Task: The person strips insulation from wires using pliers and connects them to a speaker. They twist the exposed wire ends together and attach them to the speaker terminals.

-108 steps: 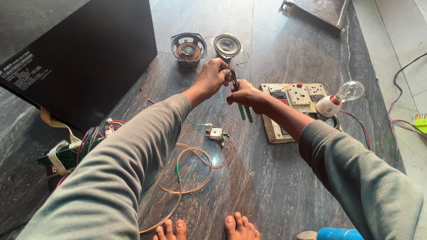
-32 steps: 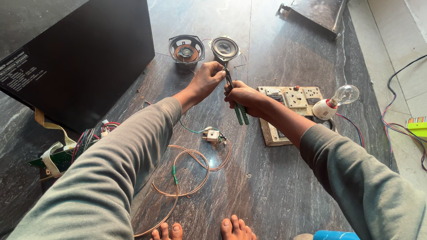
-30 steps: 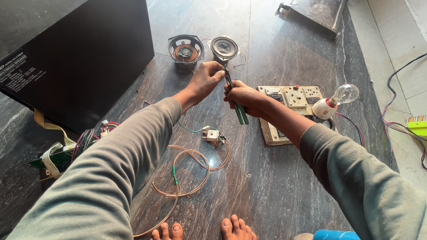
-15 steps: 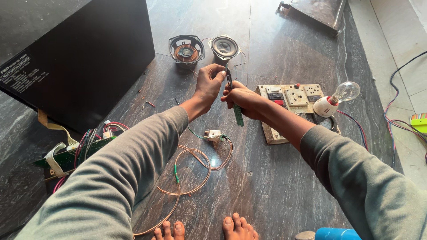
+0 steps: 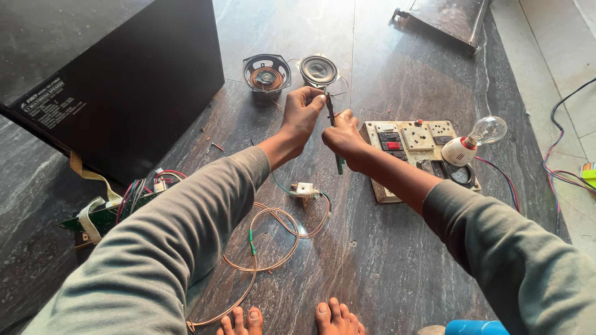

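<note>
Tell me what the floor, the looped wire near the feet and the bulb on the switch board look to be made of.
Floor: polished stone, likely granite or marble; dark, veined, glossy with reflections.
Looped wire: apparently copper under clear insulation; a shiny orange-pink strand.
Bulb: clear glass, see-through with bright glints; its holder looks like white plastic.

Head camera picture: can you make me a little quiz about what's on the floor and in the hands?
1. True or false: the glass bulb sits beside the switch board.
2. How many round speakers lie past the hands?
3. What does the right hand grip? A) green-handled tool B) spoon C) blue bottle

Key
1. True.
2. Two: the other speaker lies right next to it.
3. A: the green-handled tool sticks out below the fist, while the left hand pinches near its tip.
</note>
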